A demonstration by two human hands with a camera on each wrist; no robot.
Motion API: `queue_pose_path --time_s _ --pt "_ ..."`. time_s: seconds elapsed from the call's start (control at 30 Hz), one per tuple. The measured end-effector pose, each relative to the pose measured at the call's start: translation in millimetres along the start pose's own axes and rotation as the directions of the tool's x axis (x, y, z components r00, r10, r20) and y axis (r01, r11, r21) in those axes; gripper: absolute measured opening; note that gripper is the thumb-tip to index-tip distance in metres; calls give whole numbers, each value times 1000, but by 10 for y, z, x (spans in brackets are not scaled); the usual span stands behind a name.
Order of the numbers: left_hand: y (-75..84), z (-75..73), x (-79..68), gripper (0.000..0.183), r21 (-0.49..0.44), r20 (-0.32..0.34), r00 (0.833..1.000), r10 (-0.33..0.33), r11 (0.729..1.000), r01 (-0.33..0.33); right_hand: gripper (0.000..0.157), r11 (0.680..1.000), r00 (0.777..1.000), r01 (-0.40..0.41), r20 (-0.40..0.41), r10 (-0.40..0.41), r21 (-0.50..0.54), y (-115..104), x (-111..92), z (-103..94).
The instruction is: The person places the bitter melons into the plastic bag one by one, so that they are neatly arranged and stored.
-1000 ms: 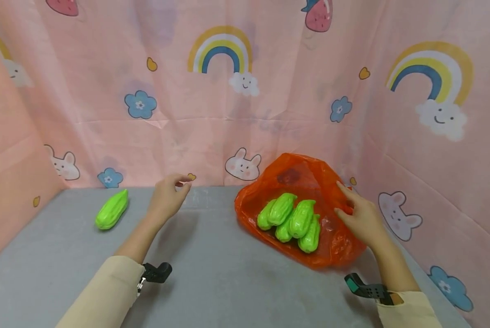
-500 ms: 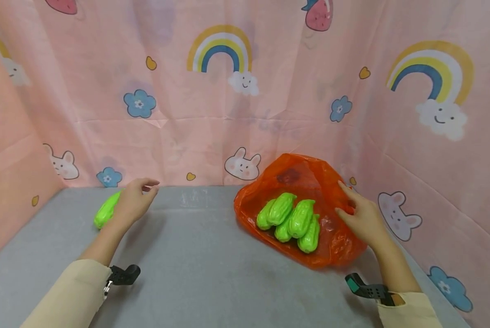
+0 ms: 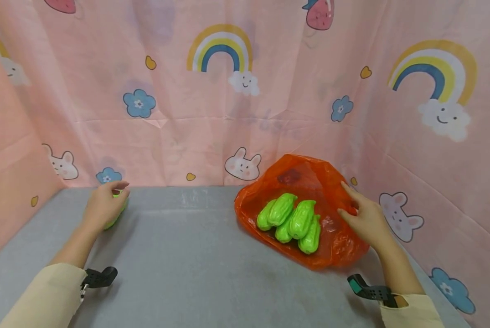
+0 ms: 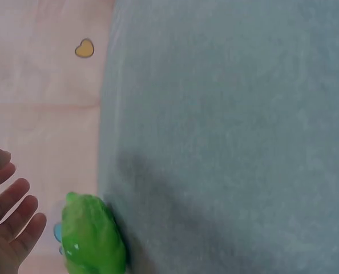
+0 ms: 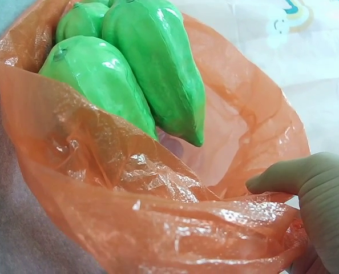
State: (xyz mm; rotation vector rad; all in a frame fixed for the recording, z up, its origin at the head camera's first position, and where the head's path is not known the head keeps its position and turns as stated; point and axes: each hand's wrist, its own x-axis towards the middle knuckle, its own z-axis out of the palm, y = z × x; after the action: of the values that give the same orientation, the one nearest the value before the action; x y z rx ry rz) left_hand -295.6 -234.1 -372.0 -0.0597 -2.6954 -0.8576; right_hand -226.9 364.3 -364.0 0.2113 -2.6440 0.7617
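On the left of the table, my left hand (image 3: 104, 205) hovers over a bright green, ridged gourd (image 3: 115, 221) and hides much of it. The left wrist view shows that hand (image 4: 12, 220) with fingers apart and relaxed, beside the gourd (image 4: 92, 237) with a gap between them. To the right lies an orange plastic bag (image 3: 335, 250), its mouth spread towards me. Several similar green gourds (image 3: 302, 218) lie inside it in a pile. My right hand (image 3: 365, 221) holds the bag's right edge between thumb and fingers; the thumb (image 5: 283, 176) shows inside the rim, fingers mostly hidden.
The grey table (image 3: 195, 273) meets a pink printed curtain (image 3: 224, 136) at the back, and the curtain continues along both sides. A black strapped device (image 3: 101, 277) sits on the left wrist, another (image 3: 368, 289) on the right.
My left hand has moved left across the table from beside the lone gourd to over it. The right hand stays at the bag's edge, and the bag keeps its shape.
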Motion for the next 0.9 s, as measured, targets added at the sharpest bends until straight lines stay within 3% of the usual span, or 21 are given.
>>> queue_pose_path --time_s 0.23,0.4,0.63,0.73,0.9 --pt "-151 -42 -24 47 -32 -1 994 -108 994 108 71 1000 1000 15 1 -15 -3 14 1 -6" --pt "-271 -35 -51 43 -24 -18 990 -139 990 138 71 1000 1000 19 1 -19 -2 19 2 -1" --pt "-387 0 -81 42 21 -62 989 -131 991 132 71 999 999 35 -22 -35 7 26 1 9" --pt "-401 17 -81 42 15 -72 993 -97 995 98 70 1000 999 30 -21 -30 2 26 1 6" --pt "-413 57 -85 53 -17 -8 996 -84 996 84 70 1000 1000 24 -14 -24 -5 14 -1 2"
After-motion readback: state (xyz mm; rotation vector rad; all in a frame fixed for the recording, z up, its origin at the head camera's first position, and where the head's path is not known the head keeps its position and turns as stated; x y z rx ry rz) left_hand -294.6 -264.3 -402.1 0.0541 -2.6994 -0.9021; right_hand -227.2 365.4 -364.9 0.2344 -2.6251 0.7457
